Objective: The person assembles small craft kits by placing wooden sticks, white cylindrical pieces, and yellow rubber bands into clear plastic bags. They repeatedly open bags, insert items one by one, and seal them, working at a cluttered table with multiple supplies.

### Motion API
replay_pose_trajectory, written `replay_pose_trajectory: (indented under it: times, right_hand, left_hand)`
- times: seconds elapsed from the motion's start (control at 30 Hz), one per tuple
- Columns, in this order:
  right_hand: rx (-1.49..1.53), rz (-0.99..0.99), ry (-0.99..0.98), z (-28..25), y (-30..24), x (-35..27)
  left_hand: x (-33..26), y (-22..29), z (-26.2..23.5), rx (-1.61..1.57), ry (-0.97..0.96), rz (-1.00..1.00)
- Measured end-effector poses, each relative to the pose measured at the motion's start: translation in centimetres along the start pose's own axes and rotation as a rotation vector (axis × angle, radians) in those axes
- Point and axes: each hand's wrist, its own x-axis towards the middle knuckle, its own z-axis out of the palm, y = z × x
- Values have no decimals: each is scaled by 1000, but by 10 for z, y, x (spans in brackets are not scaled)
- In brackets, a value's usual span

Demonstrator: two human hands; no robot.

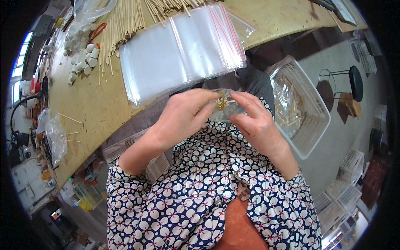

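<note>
My left hand [183,114] and my right hand [254,121] meet in front of my chest, just below the table edge. Between them they hold a small clear plastic bag [227,110] with thin wooden sticks inside. A yellow rubber band [221,101] sits around the bag, pinched at my fingertips. Both hands' fingers are closed on the bag and band. My patterned sleeves cover both forearms.
A stack of clear zip bags [179,54] lies on the yellowish table [87,104], with a heap of wooden sticks [125,21] and white caps [85,60] beyond. A white plastic basket [310,125] with filled bags stands at my right. A black stool [354,83] stands farther right.
</note>
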Motion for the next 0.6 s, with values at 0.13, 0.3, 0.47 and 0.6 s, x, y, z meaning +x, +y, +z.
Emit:
replay_pose_trajectory:
  times: [0.13, 0.3, 0.47, 0.6]
  right_hand:
    - [23, 22, 37, -7, -2, 0]
    - [75, 62, 82, -17, -4, 2]
    - [81, 60, 91, -22, -3, 4]
    - [226, 199, 160, -27, 2, -1]
  left_hand:
    - [-10, -11, -12, 165, 304, 209]
    - [-19, -50, 4, 40, 182, 369]
    - [-20, -51, 18, 126, 334, 348]
    - [-22, -46, 18, 120, 312, 364]
